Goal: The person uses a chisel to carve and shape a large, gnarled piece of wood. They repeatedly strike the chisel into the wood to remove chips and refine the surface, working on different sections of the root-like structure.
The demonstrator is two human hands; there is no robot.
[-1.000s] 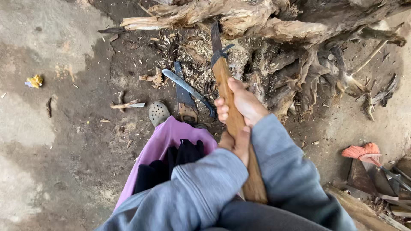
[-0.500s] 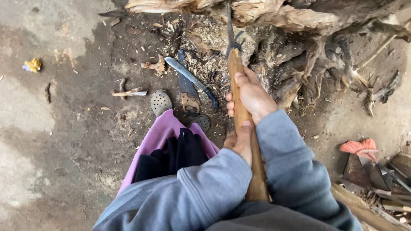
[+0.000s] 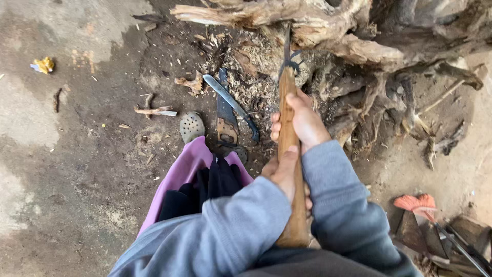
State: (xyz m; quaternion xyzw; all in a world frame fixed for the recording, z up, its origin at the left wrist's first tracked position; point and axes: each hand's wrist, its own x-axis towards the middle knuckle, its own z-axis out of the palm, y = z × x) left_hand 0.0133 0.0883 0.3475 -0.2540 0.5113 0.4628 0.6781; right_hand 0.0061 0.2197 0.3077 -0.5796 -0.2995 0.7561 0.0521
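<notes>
- Gripping the axe (image 3: 288,154) with both hands, the person has its wooden handle running straight away from the body, the dark metal head buried at the base of the stump (image 3: 328,31) just beyond the fingers.
- The right hand (image 3: 302,123) is clamped round the handle high up, close to the head; the left hand (image 3: 284,172) is closed on it just behind, nearer the body, the two almost touching.
- A second ago the head stood clear of the wood, short of the roots; half a second ago it had moved further in; now it sits against the stump among the chips (image 3: 251,61). That reads as a stroke just landed, the blade biting where the bark is already torn.
- The hands have kept their places on the handle through all three views, so the grip looks steady rather than sliding.
- To the left of the hands, on the dirt, lie a saw (image 3: 225,110) and a long curved blade (image 3: 230,105) crossing it, with a pale shoe (image 3: 191,126) just beside them.
- Further left are a small stick (image 3: 154,110) and a yellow scrap (image 3: 43,64), well apart from the work.
- To the right, near the elbow, lies an orange glove (image 3: 416,202) on some dark tools.
</notes>
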